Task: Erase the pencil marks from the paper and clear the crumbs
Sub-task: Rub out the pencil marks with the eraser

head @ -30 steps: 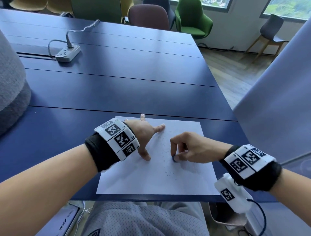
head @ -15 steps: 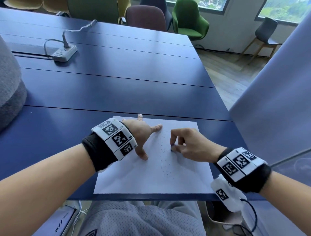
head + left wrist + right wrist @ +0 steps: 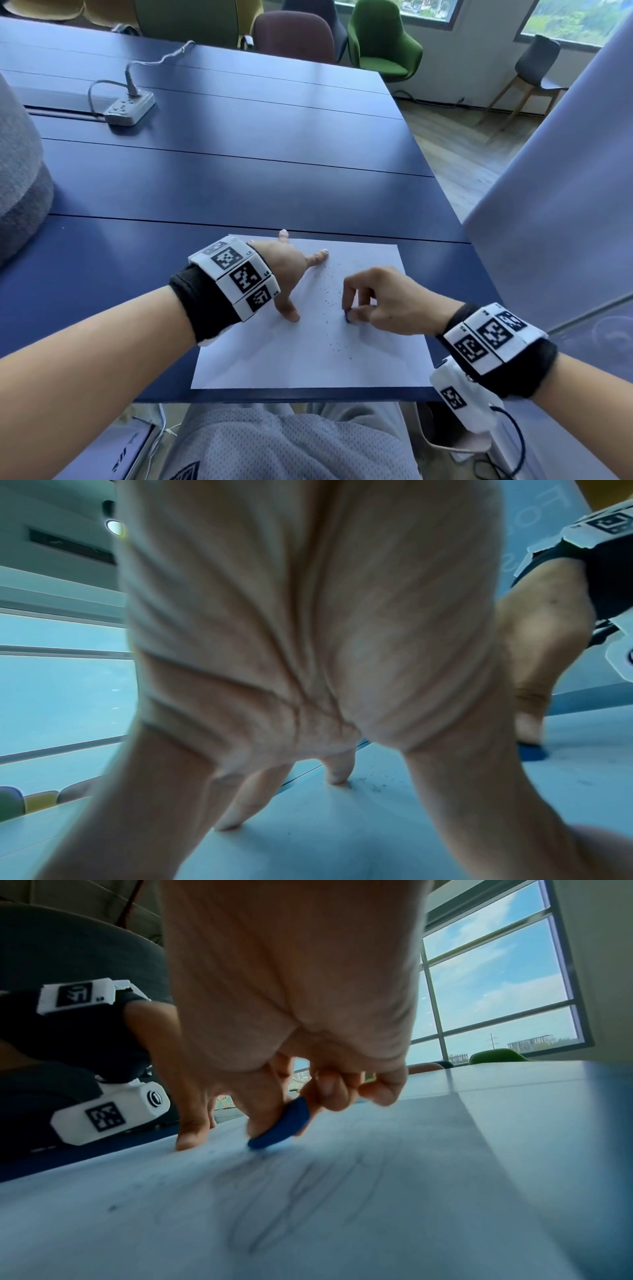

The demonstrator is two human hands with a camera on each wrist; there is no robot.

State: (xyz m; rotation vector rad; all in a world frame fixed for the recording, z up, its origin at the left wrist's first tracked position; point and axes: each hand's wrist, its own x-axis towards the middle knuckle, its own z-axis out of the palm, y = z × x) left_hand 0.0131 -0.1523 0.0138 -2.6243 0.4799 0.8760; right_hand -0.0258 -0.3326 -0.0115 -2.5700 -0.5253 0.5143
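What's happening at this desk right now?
A person is rubbing out pencil marks. The right hand pinches a blue eraser against the white paper, while the left hand presses spread fingers on the sheet. Faint pencil lines remain, and crumbs lie scattered, not yet cleared.

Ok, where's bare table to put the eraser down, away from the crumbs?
Bare: the table between the paper and the power strip, and left of the paper. Crowded: mid-sheet, with the left hand, right hand, eraser and crumbs.

One paper (image 3: pixel 308 359), one eraser (image 3: pixel 281 1125), two hands, one power strip (image 3: pixel 129 109).
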